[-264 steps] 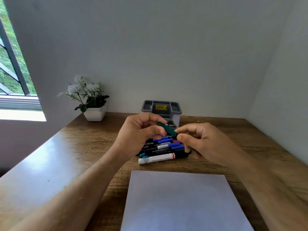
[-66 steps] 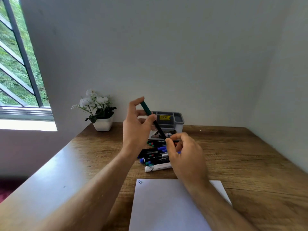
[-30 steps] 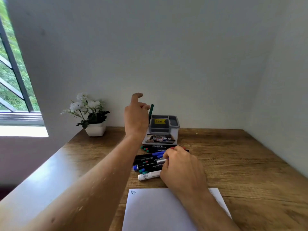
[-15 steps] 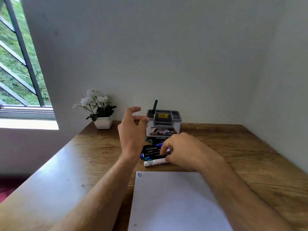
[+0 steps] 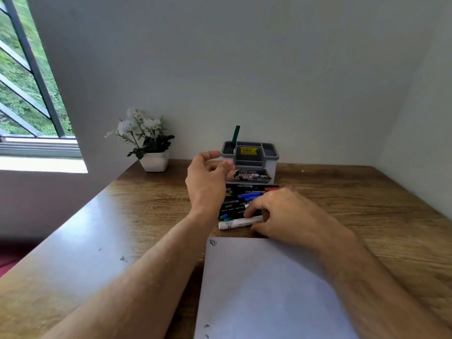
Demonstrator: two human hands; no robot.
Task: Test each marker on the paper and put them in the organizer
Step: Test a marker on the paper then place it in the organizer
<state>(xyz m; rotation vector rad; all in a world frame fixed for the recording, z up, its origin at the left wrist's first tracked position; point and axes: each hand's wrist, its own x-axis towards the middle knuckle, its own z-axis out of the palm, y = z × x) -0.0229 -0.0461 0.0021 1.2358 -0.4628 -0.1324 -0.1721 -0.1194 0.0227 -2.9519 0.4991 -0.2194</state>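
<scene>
A dark green marker stands upright in the left rear compartment of the grey organizer at the back of the desk. My left hand hovers open just left of the organizer, holding nothing. In front of the organizer lies a pile of markers with blue, green and red caps. My right hand rests on the pile's near side, thumb and fingers pinched on the white marker, which lies on the desk. The white paper sits nearest me, with a small scribble in its top left corner.
A white pot of white flowers stands at the back left against the wall. A barred window is at far left. The wooden desk meets walls behind and to the right.
My left hand set the green marker into the organizer, let go and drew back open. My right hand came down onto the marker pile and closed on the white marker.
</scene>
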